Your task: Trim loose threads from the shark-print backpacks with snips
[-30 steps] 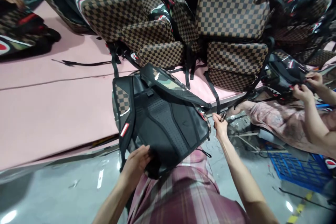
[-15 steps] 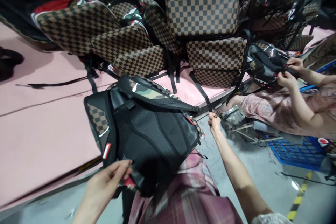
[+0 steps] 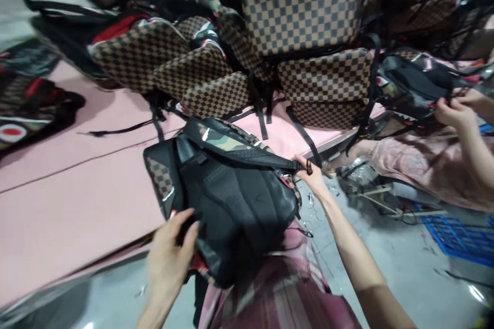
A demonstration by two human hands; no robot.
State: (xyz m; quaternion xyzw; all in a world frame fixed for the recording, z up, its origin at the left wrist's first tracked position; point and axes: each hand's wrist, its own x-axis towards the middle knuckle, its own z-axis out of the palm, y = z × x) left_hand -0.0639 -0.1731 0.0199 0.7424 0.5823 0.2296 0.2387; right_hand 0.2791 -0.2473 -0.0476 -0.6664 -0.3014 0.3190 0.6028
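A black backpack [image 3: 231, 200] with checkered and camouflage panels rests tilted, back panel up, between the pink table and my lap. My left hand [image 3: 170, 249] is at its lower left side, thumb and fingers apart, near the left shoulder strap. At the far right, my right hand [image 3: 313, 180] is closed at the buckle end of the other shoulder strap [image 3: 250, 157]. A small dark looped thing shows at its fingers, too small to name. A loose black webbing strap [image 3: 304, 136] runs down behind that hand.
Checkered backpacks [image 3: 301, 13] are piled along the back of the pink table [image 3: 96, 190]. More bags [image 3: 23, 113] lie at the left. On the right, another person's hands [image 3: 457, 108] work on a dark backpack. A blue crate [image 3: 459, 231] stands on the floor.
My right hand has moved from the loose webbing up to the shoulder strap's buckle end. My left hand's fingers have spread from a pinch. The view has shifted left.
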